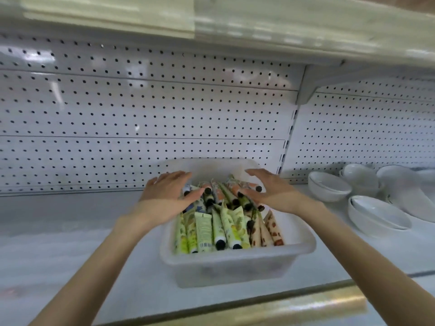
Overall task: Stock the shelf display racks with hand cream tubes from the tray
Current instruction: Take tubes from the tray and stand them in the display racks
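Shelf bay, head view; clock directions are taken from the tray's middle, with 12 toward the back panel.

1. Tray (237, 256): cloudy white plastic with deep walls. It stands on the white shelf (70, 250), its far end close to the back panel.
2. Hand cream tubes (227, 228): a loose heap inside the tray, most with black caps.
   - Green-and-yellow tubes lie at 6 to 7 o'clock.
   - Brown-patterned tubes lie at 5 o'clock.
   - Orange and blue-patterned tubes lie at 12 o'clock.
3. Left hand (168, 192): at 11 o'clock, palm down, fingers straight and together, over the tray's far-left corner. The thumb lies against the tubes. It grips nothing.
4. Right hand (274, 192): at 1 o'clock, palm down, fingers straight and slightly spread, over the far-right tubes. It pinches nothing. Whether the palm rests on the tubes cannot be told.
5. Bowls (328, 187): white, several of them, some nested, on the same shelf at 2 to 3 o'clock, apart from the tray.
6. Back panel (141, 109): white pegboard at 12 o'clock.
7. Upper shelf (259, 24): pale, overhead at 12 o'clock.
8. Edge strip (306, 304): gold-toned, along the shelf front at 6 o'clock.
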{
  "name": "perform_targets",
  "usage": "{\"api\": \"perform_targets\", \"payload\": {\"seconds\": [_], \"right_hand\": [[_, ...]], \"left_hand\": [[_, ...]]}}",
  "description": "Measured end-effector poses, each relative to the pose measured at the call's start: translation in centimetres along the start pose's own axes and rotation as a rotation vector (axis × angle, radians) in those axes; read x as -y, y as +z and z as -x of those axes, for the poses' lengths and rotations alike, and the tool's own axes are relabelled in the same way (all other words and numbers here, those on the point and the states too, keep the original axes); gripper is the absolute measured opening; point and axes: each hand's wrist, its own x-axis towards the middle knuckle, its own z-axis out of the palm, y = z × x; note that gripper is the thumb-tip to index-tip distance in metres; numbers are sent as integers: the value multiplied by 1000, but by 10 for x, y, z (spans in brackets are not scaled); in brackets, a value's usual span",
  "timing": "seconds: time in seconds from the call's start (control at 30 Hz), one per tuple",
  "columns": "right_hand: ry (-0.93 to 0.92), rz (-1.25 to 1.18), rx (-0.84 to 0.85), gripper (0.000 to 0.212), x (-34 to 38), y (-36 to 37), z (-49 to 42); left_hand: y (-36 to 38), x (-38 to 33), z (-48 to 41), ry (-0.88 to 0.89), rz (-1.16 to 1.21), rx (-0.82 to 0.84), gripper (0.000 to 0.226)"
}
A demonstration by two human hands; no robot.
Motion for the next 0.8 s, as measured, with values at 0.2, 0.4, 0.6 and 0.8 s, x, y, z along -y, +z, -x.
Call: {"api": "perform_targets", "payload": {"seconds": [0.2,0.4,0.6,0.8], "right_hand": [[-24,-52,111,65,7,6,-52],[129,-24,125,49,3,20,-87],[160,-85,115,56,-5,26,-90],[121,-215,126,32,-3,27,-85]], "left_hand": [[-8,2,-12,23,42,-8,66],[-2,11,-21,33,67,-14,63],[3,19,-26,11,110,-7,70],[10,13,-35,33,222,-48,53]]}}
